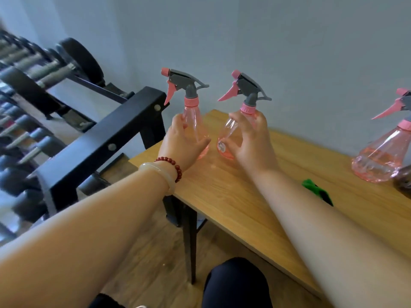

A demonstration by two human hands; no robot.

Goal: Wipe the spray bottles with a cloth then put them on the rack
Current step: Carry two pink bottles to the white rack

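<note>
Near the frame's centre, the first spray bottle (194, 127) stands close to upright in the left hand (180, 143), whose fingers (178, 121) and thumb are wrapped round its pink body. Just to its right the second spray bottle (229, 138) leans, neck tipped rightward, gripped the same way by the right hand (250, 141). Both triggers point toward the frame's left (whether the bases touch the wood or hang just above it I cannot tell). The rack (100, 141), a black steel frame, lies immediately left of the pair, so the left hand's bottle is the nearer one and probably the first to go across. A third spray bottle (375, 161) stands at the right edge, and the green cloth (315, 192) lies on the worktop (222, 196) beside the right forearm, in neither hand. Dumbbells (44, 70) fill the upper left. A grey-blue wall (289, 41) stands behind, with a wooden floor (144, 263) below.
</note>
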